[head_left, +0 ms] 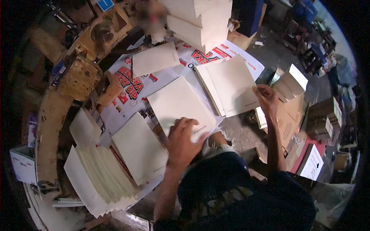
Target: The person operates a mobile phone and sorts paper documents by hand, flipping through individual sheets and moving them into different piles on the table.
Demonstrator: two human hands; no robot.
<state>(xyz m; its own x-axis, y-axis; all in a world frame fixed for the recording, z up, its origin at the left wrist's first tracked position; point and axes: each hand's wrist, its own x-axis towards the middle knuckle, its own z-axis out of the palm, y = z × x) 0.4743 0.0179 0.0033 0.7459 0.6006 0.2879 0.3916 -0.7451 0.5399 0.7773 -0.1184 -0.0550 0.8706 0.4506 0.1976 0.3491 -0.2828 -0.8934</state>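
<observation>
My left hand [183,140] is over the lower edge of the middle stack of cream sheets [181,104], fingers apart. Between the thumb and fingers of my right hand [266,94] is the right edge of a cream sheet [233,86], which lies tilted over a small pile of similar sheets [208,86]. Left of my left hand lies another cream stack [138,148] with small print near its lower corner. A fanned row of folded cream sheets [104,177] stands at the lower left.
Tall cream stacks [200,23] rise at the back of the printed banner [115,109]. Another cream sheet [154,59] lies near them. At the left is a worn wooden bench [52,123]; cardboard [291,119] and tied bundles [322,119] are at the right.
</observation>
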